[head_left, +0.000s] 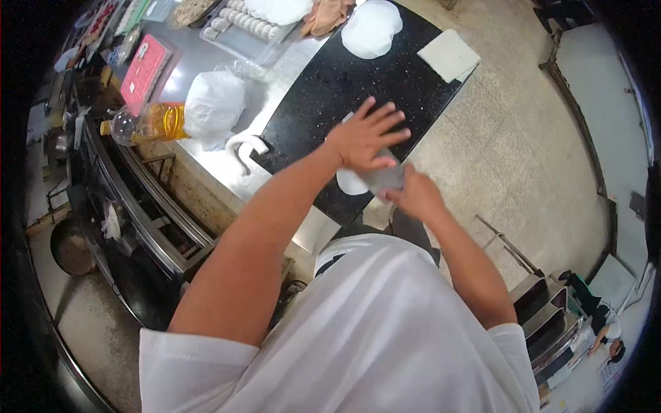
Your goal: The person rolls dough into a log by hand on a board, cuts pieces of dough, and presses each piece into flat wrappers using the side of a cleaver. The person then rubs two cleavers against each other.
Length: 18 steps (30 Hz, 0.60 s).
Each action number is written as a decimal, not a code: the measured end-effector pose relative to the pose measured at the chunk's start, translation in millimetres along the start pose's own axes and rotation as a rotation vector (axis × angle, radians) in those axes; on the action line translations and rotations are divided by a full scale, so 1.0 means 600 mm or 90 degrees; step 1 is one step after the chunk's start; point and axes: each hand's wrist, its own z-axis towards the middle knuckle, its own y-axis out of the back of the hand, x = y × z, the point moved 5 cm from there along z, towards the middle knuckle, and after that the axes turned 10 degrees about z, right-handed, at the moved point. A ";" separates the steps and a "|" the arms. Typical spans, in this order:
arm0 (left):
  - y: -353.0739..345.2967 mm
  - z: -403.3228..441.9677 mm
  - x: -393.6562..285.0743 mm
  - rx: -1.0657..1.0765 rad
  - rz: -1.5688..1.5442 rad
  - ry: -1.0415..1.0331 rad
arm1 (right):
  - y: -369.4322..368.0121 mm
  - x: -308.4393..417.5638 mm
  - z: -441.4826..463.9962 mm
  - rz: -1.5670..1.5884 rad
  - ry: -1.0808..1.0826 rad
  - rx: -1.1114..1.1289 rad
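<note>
- Head-worn camera, looking forward and steeply down over the wearer's white shirt (385, 310).
- Near the black board (306, 120), whose closest corner lies just past the shirt, its far end toward the top.
- Wide, round view, dark at the corners.

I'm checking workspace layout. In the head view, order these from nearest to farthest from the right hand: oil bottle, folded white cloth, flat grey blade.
1. Flat grey blade: in the right hand.
2. Folded white cloth: ahead, at the black board's far right corner.
3. Oil bottle: far left, beside the plastic bag.
</note>
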 end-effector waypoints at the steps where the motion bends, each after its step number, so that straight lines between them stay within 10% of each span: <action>1: -0.006 -0.019 -0.034 0.030 -0.035 -0.013 | -0.037 -0.033 -0.023 0.037 -0.013 0.034; 13: 0.009 0.028 0.037 -0.026 0.011 0.009 | 0.034 0.025 0.034 -0.066 -0.025 -0.017; 18: 0.002 -0.036 -0.120 0.142 -0.110 -0.103 | -0.096 -0.106 -0.091 0.099 -0.062 0.085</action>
